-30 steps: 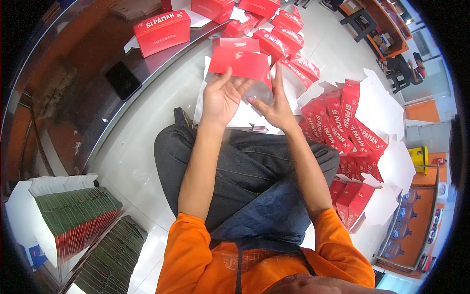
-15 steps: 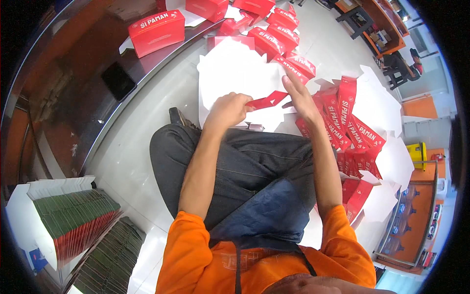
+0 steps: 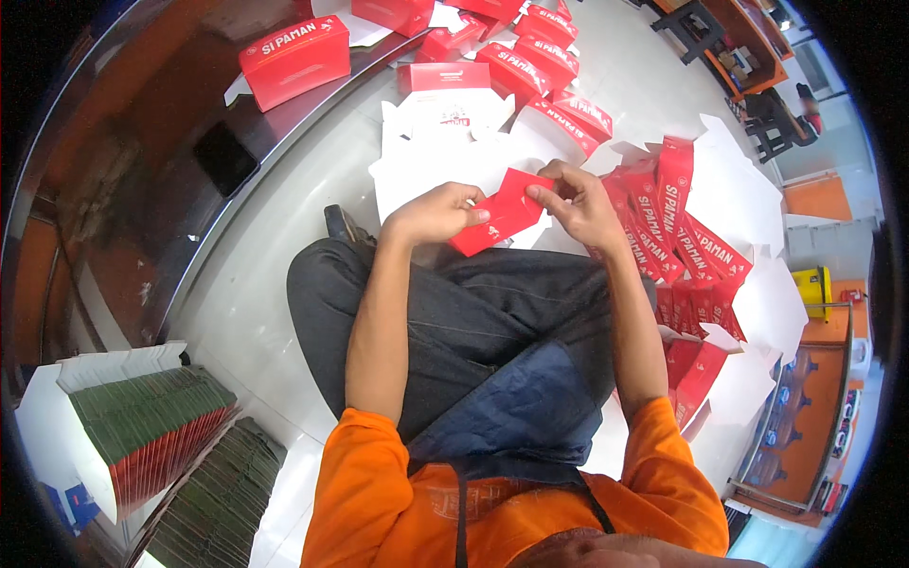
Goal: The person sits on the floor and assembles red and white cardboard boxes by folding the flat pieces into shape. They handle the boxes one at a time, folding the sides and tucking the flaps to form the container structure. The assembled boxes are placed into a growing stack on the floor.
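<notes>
Above my crossed legs, both hands grip the red end of a folding carton. The thumb and fingers of my left hand pinch its left side. On its right side, the thumb and bent fingers of my right hand press a red flap. The carton's folded end shows creases and an angled edge. White cardboard spreads out beyond it; where one sheet stops and another starts, I cannot tell. A flat carton blank with a red panel and a small red print lies farther off.
Several folded red boxes stand ahead, and a heap of red-and-white cartons lies to my right. On the dark bench at left are a red box and a black phone. Stacks of green-and-red cardboard stand at lower left.
The carton's red end has tilted and come nearer my lap, showing more red surface. My right hand has gone from stretched fingers to a pinch on it; my left keeps its hold.
</notes>
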{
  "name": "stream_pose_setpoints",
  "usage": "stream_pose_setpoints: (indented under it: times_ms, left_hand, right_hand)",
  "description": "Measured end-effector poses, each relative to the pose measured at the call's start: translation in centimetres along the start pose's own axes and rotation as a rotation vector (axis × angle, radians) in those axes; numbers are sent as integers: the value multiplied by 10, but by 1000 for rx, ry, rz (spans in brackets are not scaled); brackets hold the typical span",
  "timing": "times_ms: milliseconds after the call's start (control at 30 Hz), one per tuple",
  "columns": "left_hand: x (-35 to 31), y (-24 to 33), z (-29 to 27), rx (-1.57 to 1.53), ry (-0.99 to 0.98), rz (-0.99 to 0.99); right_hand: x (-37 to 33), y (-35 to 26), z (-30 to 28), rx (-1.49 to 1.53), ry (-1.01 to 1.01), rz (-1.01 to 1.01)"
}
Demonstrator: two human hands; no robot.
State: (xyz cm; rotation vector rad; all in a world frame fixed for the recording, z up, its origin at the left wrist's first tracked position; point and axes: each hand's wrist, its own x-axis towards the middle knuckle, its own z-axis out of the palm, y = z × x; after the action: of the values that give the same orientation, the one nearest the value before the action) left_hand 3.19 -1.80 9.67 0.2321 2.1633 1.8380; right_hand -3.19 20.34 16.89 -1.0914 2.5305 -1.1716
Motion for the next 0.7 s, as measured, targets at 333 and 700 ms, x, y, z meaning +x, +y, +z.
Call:
stream_pose_setpoints:
  times_ms: [333,700]
  left_hand:
    - [-4,16,-6,-209,44,-17]
    - [-2,7,-4,29,97,31]
  right_hand:
    - [4,-7,10,-135,102,-73]
    - [9,-23,11,-314,-167,-92]
